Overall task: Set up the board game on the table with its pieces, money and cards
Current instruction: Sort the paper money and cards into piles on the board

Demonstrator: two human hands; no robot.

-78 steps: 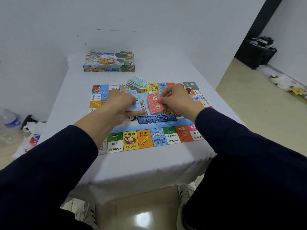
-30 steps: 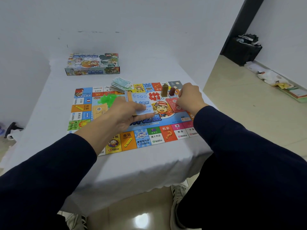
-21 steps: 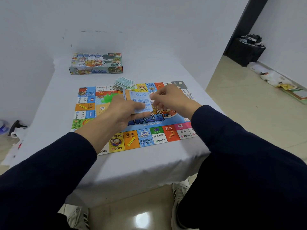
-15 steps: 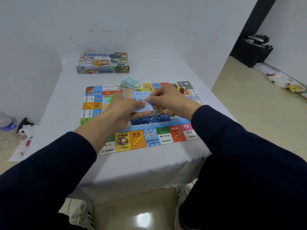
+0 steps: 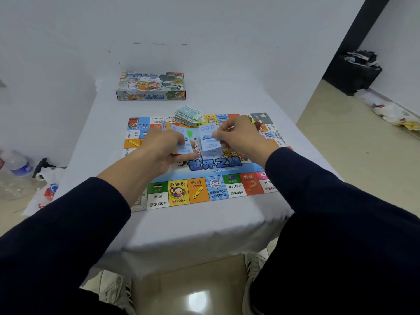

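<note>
The colourful game board (image 5: 204, 189) lies flat on the white table (image 5: 181, 226). Above its middle, my left hand (image 5: 159, 151) holds a small stack of light blue cards (image 5: 183, 142). My right hand (image 5: 238, 138) pinches one blue card (image 5: 210, 139) just to the right of that stack. A pile of green paper money (image 5: 188, 115) rests on the board's far edge. A bit of green plastic (image 5: 189, 134) shows between the cards. Dark game pieces behind my right hand are mostly hidden.
The game box (image 5: 151, 86) sits at the table's far side near the wall. A plastic bottle (image 5: 16, 169) and bags lie on the floor to the left. A black bin (image 5: 354, 71) and litter stand at the far right.
My right hand left the red cards at the board's right, came to the blue stack and has drawn one blue card off to the right. The left hand keeps holding the stack.
</note>
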